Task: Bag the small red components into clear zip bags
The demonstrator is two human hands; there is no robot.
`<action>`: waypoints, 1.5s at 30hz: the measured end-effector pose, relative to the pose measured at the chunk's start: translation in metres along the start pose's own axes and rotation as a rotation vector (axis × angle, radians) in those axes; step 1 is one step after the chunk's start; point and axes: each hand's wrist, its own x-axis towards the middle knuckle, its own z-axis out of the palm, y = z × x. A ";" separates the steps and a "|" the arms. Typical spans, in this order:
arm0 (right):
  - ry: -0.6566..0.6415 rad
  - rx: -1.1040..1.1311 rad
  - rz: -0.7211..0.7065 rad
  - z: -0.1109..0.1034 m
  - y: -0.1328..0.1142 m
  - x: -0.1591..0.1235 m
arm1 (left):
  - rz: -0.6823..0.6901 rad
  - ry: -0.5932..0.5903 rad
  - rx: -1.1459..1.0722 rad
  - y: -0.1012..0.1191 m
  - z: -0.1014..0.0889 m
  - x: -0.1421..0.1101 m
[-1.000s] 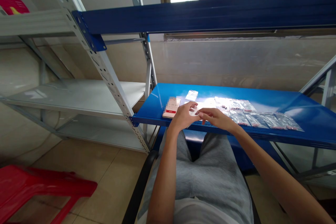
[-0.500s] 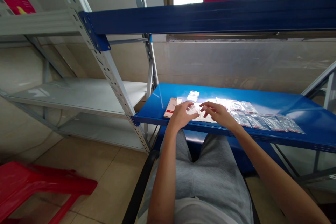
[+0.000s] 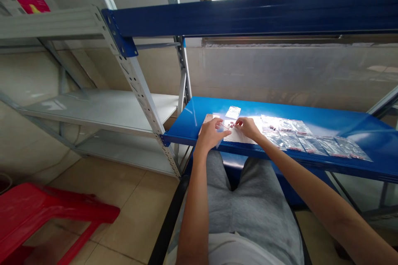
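Note:
My left hand [image 3: 212,132] is curled round a small clear plastic bag [image 3: 220,142], whose film shows past the fingers and below the hand. Small dark red pieces [image 3: 231,124] lie loose on a white sheet [image 3: 242,136] at the blue shelf's front edge. Over that sheet my right hand [image 3: 248,127] reaches in from the right, fingertips pinched together beside the red pieces. What sits in that pinch is too small to make out. Partly behind my left hand lies a phone-like flat thing [image 3: 206,119]. A flat white packet [image 3: 233,112] rests farther back.
Several clear bags [image 3: 320,145] with red bits inside lie in rows to the right on the blue shelf [image 3: 199,107]. A blue beam [image 3: 224,18] crosses above. Grey shelving [image 3: 102,107] stands at left, with a red stool [image 3: 56,207] on the floor.
My left hand has taken hold of the clear bag. My right hand's fingers have closed into a pinch over the sheet, and the red pieces now show. The view has shifted slightly left.

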 end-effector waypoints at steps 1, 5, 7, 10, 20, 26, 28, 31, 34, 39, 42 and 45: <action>-0.001 -0.005 0.002 0.002 0.000 0.000 | -0.010 0.000 -0.005 0.000 0.000 0.000; -0.005 -0.010 -0.003 0.006 0.001 0.002 | -0.043 -0.012 -0.024 0.001 -0.003 -0.001; -0.008 -0.008 -0.008 0.005 0.001 0.002 | -0.052 -0.016 -0.026 0.002 -0.005 -0.001; -0.006 0.001 -0.006 0.003 0.000 0.002 | -0.051 -0.017 -0.023 0.002 -0.005 -0.002; 0.064 0.249 0.106 -0.018 0.006 -0.018 | -0.020 -0.026 -0.006 0.006 0.005 0.001; -0.066 0.780 0.116 -0.044 -0.006 -0.055 | 0.038 -0.097 -0.019 0.021 0.019 -0.002; -0.072 0.840 0.094 -0.055 -0.015 -0.063 | 0.058 -0.111 -0.025 0.024 0.026 -0.002; -0.072 0.791 0.055 -0.070 -0.026 -0.070 | 0.066 -0.116 -0.019 0.028 0.035 -0.003; -0.069 0.664 -0.012 -0.077 -0.030 -0.069 | 0.062 -0.121 -0.018 0.031 0.039 -0.003; -0.102 0.553 -0.088 -0.077 -0.023 -0.060 | 0.041 -0.138 -0.054 0.033 0.037 -0.002; -0.086 0.485 -0.129 -0.078 -0.022 -0.056 | 0.034 -0.154 -0.086 0.032 0.035 -0.002; -0.079 0.426 -0.173 -0.082 -0.025 -0.055 | 0.023 -0.172 -0.108 0.032 0.033 -0.001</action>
